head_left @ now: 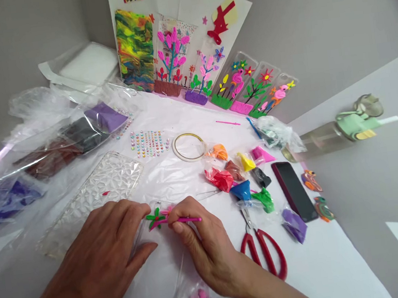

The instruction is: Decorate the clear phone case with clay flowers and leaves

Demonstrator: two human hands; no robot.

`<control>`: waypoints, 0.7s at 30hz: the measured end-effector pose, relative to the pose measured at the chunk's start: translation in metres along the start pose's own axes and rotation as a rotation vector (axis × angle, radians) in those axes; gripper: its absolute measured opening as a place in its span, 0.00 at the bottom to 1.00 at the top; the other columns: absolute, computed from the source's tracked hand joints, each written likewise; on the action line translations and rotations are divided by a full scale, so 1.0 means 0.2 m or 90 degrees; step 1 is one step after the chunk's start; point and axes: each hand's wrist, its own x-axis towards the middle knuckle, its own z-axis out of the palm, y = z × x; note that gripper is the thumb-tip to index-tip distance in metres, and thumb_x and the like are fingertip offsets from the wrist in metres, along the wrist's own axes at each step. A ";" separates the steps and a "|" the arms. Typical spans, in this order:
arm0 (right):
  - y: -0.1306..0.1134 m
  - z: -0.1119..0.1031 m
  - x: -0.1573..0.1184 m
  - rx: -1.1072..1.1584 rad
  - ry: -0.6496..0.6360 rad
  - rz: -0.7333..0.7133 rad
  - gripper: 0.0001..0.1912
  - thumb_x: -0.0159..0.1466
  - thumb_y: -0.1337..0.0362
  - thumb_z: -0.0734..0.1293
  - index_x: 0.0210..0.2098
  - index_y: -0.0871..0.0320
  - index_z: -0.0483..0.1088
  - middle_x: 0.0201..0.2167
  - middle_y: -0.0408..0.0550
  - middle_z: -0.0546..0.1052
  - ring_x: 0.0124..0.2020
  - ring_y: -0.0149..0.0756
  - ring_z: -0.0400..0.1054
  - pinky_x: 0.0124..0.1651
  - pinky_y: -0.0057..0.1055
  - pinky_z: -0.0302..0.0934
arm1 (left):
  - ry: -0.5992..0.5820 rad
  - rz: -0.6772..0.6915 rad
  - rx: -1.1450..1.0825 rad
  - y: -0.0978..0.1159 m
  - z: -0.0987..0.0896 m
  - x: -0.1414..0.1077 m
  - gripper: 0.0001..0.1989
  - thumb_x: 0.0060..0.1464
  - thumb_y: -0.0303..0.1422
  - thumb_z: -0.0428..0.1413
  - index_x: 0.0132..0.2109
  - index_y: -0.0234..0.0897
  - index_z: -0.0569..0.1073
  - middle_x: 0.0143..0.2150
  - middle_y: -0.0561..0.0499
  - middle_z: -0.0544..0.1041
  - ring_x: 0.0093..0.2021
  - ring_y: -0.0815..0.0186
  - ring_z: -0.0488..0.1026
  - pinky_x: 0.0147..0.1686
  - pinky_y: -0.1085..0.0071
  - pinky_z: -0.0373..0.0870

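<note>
My right hand (206, 245) pinches a thin pink tool (189, 219), whose tip points left at a green clay flower (154, 218) with a small red centre. A pink clay flower (166, 212) lies just right of the green one, partly behind my right fingers. Both flowers sit on a clear piece whose outline is mostly hidden by my hands. My left hand (109, 248) rests over the left side of that clear piece, its thumb and fingers apart. Left of them lies a clear textured case (110, 180) with a small red bit (105, 193) on it.
Red-handled scissors (266, 252), a phone (294, 190) and bagged coloured clay (241, 191) lie at the right. A round ring (189, 146) and gem stickers (149, 143) are behind. Decorated cases (234, 83) lean at the back; a bottle (322, 140) stands right. Plastic bags (62, 142) cover the left.
</note>
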 end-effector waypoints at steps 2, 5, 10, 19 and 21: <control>0.01 0.00 0.00 -0.010 0.000 -0.003 0.07 0.81 0.69 0.60 0.49 0.54 0.69 0.41 0.48 0.77 0.42 0.35 0.74 0.45 0.30 0.71 | 0.002 -0.006 0.003 0.00 0.00 0.00 0.08 0.71 0.36 0.49 0.55 0.48 0.68 0.42 0.48 0.81 0.41 0.46 0.79 0.43 0.50 0.72; 0.02 0.01 -0.01 -0.031 -0.004 -0.014 0.07 0.81 0.70 0.59 0.50 0.54 0.68 0.42 0.49 0.78 0.42 0.36 0.74 0.45 0.31 0.71 | 0.005 -0.015 0.006 0.00 0.01 0.00 0.08 0.71 0.35 0.48 0.54 0.49 0.68 0.41 0.48 0.81 0.41 0.46 0.78 0.42 0.50 0.72; 0.03 0.02 -0.01 -0.070 0.000 -0.074 0.08 0.81 0.71 0.59 0.53 0.55 0.68 0.42 0.51 0.79 0.42 0.37 0.74 0.46 0.32 0.73 | -0.009 -0.003 0.009 -0.01 0.00 -0.02 0.09 0.70 0.36 0.51 0.55 0.48 0.69 0.43 0.49 0.81 0.42 0.48 0.79 0.44 0.52 0.73; -0.01 -0.02 -0.07 -0.039 0.125 -0.078 0.10 0.76 0.74 0.63 0.52 0.55 0.70 0.38 0.48 0.80 0.37 0.38 0.76 0.40 0.32 0.72 | -0.019 -0.001 0.009 -0.01 -0.02 -0.01 0.08 0.73 0.37 0.51 0.56 0.47 0.68 0.44 0.47 0.81 0.44 0.47 0.79 0.46 0.51 0.73; -0.01 -0.04 -0.10 -0.089 0.088 -0.120 0.10 0.76 0.74 0.64 0.53 0.55 0.69 0.38 0.50 0.81 0.36 0.38 0.75 0.37 0.31 0.71 | -0.025 -0.004 0.016 -0.01 -0.02 -0.01 0.08 0.74 0.36 0.49 0.56 0.46 0.68 0.45 0.46 0.81 0.44 0.46 0.78 0.46 0.51 0.73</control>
